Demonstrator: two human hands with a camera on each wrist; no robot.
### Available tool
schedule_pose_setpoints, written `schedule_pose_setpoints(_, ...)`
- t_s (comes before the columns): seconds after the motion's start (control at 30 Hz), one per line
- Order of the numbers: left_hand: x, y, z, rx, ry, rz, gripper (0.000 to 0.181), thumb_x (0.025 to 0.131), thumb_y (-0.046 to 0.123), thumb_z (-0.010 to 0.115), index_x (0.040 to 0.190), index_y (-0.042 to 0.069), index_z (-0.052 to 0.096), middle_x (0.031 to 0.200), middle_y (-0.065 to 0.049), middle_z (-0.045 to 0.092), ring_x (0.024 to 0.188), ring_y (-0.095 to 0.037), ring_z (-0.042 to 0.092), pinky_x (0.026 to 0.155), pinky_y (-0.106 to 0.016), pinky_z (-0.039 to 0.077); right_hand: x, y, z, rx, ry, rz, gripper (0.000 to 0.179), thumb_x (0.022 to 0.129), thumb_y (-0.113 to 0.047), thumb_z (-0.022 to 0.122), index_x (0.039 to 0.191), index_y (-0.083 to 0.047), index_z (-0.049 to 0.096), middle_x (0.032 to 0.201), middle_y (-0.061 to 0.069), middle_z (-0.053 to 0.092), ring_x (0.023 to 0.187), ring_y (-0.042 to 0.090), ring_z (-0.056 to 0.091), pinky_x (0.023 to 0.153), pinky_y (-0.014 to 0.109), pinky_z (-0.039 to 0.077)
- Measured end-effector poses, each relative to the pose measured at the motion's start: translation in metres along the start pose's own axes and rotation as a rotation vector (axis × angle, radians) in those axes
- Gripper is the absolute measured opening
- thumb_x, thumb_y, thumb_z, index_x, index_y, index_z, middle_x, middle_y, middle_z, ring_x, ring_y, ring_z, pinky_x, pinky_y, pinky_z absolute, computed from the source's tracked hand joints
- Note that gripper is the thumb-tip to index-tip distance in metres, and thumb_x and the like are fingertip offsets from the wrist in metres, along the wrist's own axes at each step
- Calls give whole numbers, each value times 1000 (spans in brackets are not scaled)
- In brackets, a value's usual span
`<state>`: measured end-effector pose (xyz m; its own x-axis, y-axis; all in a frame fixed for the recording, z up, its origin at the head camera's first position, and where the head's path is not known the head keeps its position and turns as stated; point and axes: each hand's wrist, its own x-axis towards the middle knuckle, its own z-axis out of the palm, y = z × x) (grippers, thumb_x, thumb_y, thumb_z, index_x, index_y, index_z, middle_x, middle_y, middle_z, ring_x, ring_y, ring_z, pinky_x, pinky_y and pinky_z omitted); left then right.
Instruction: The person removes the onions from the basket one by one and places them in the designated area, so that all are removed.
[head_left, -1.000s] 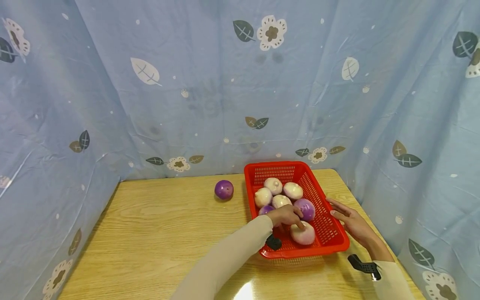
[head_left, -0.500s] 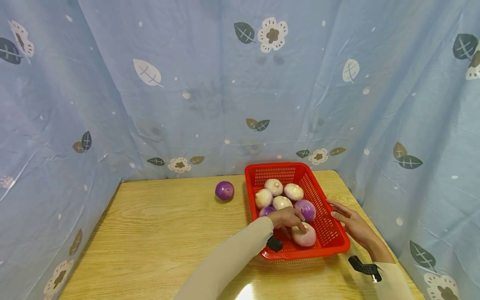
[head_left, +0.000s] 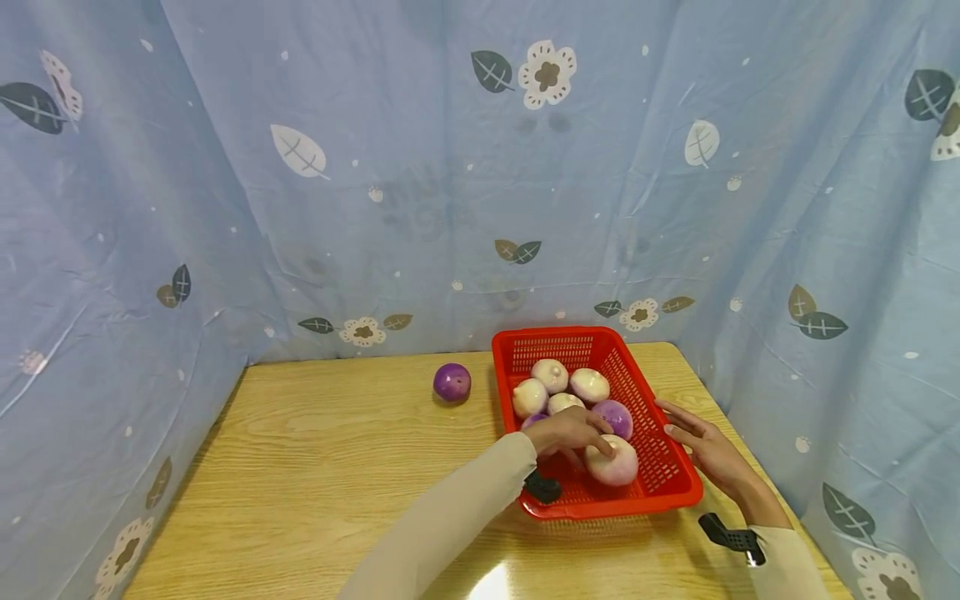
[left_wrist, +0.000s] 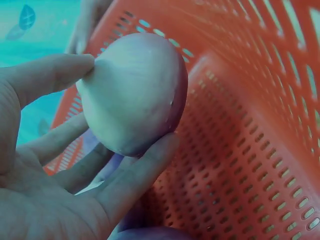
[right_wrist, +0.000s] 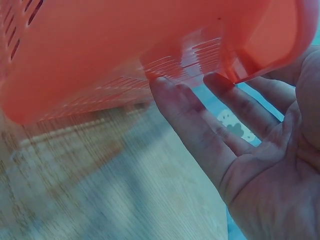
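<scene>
In the head view, my left hand (head_left: 567, 433) reaches into a red plastic basket (head_left: 611, 506) and holds a white-and-purple onion (head_left: 613, 463) near its front. The left wrist view shows the thumb and fingers on opposite sides of that onion (left_wrist: 135, 95), with the perforated basket floor behind it. My right hand (head_left: 708, 450) is at the basket's right side. Seen from the right wrist, the right hand's extended fingers (right_wrist: 192, 125) touch the outside of the basket (right_wrist: 115, 50) below the rim. Several other onions (head_left: 550, 376), white and purple, lie in the basket's back and left.
A purple onion (head_left: 452, 382) lies on the wooden table (head_left: 315, 467), left of the basket. Blue patterned curtain (head_left: 420, 183) encloses the table at the back and on both sides. Each wrist wears a black device (head_left: 731, 537).
The onion in my left hand has shifted slightly up and to the right relative to the basket. My right hand stays at the basket's side. The whole head view has drifted a little.
</scene>
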<state>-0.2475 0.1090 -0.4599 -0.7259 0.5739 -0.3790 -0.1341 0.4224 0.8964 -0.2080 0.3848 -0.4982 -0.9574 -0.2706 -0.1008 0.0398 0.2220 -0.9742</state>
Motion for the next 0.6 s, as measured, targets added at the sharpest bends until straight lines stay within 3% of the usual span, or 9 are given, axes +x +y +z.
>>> schedule_pose_setpoints(0.13, -5, 2, -12, -69, -34, 52, 32, 82, 13, 77, 113, 12, 71, 108, 6, 65, 88, -15, 64, 71, -43, 61, 0, 0, 0, -2, 2, 0, 57, 105, -22, 45, 156, -8, 23, 126, -24, 56, 109, -1, 63, 85, 33, 59)
schedule_pose_setpoints(0.37, -14, 9, -33, -204, -64, 106, 39, 84, 14, 75, 123, 12, 67, 121, -1, 64, 91, -20, 67, 76, -44, 61, -1, -1, 1, -2, 4, -6, 58, 105, -22, 45, 156, -6, 22, 127, -26, 53, 108, -1, 62, 84, 31, 58)
schedule_pose_setpoints(0.6, -24, 12, -48, -303, -41, 157, 44, 85, 10, 73, 128, 9, 62, 132, -4, 57, 99, -20, 65, 79, -42, 60, -2, -1, 2, 7, 6, -3, 59, 105, -22, 46, 156, -6, 22, 128, -27, 53, 109, -1, 62, 84, 30, 58)
